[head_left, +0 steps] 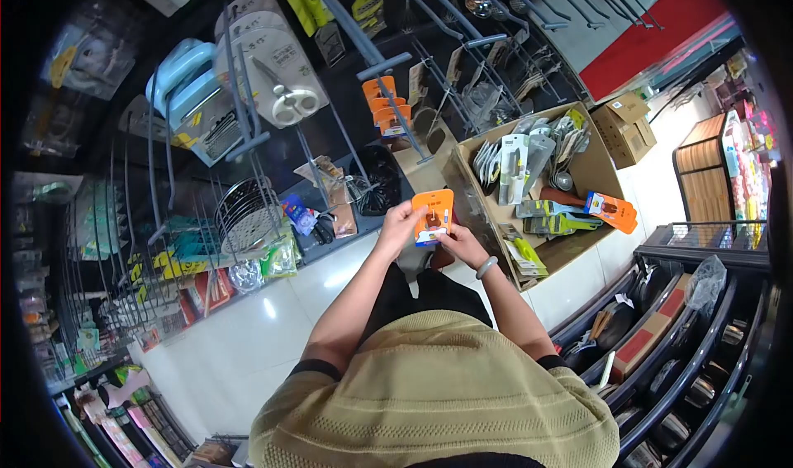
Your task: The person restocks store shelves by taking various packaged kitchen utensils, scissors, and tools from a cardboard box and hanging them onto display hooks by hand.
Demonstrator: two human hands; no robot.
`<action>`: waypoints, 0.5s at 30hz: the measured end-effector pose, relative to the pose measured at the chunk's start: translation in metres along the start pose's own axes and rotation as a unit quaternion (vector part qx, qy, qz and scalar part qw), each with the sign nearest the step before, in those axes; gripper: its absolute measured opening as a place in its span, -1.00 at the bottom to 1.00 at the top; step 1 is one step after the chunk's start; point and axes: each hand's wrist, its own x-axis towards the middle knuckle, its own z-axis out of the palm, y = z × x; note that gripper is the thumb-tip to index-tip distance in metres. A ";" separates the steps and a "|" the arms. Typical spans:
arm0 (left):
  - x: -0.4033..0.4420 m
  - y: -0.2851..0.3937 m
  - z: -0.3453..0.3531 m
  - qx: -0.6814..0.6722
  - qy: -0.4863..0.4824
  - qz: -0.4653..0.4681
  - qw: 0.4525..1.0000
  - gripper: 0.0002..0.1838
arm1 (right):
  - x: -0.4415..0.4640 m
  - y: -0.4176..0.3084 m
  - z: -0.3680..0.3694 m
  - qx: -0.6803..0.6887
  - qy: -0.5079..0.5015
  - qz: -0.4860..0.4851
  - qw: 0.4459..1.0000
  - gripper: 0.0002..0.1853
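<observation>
My left hand (401, 227) pinches the left edge of an orange hang card (434, 208), which has a brown picture and a blue strip at its lower end. On its lower right side, my right hand (464, 247) grips the same card, with a bracelet on that wrist. Something reddish-brown (443, 259) shows just below the card; I cannot tell whether it is attached. To the right stands an open cardboard box (605, 156) of packaged kitchen tools, where a similar orange card (611, 210) lies over the edge.
Long display hooks (384, 65) jut out ahead, some carrying orange cards (384, 96), scissors (296, 103) and graters (216, 136). A closed carton (624, 129) sits beyond the box. Shelves with pans (613, 326) are at right, and white floor tiles (239, 336) at left.
</observation>
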 end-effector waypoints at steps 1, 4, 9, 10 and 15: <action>0.002 -0.001 0.000 0.020 0.021 -0.005 1.000 -0.80 | 0.006 0.011 0.002 0.006 0.003 0.008 1.000 -0.64; 0.023 -0.016 -0.003 0.045 0.088 0.012 0.995 -0.80 | 0.012 0.022 0.006 -0.078 0.137 -0.079 0.984 -0.52; 0.071 -0.031 -0.006 0.119 0.188 0.086 0.971 -0.77 | 0.003 0.060 -0.008 -0.016 0.193 -0.038 0.980 -0.55; 0.078 -0.025 -0.006 0.151 0.191 0.086 0.966 -0.77 | -0.005 0.055 -0.009 -0.002 0.194 -0.015 0.981 -0.56; 0.102 -0.006 -0.002 0.201 0.228 0.117 0.946 -0.76 | -0.037 0.040 -0.013 0.041 0.213 0.072 0.974 -0.62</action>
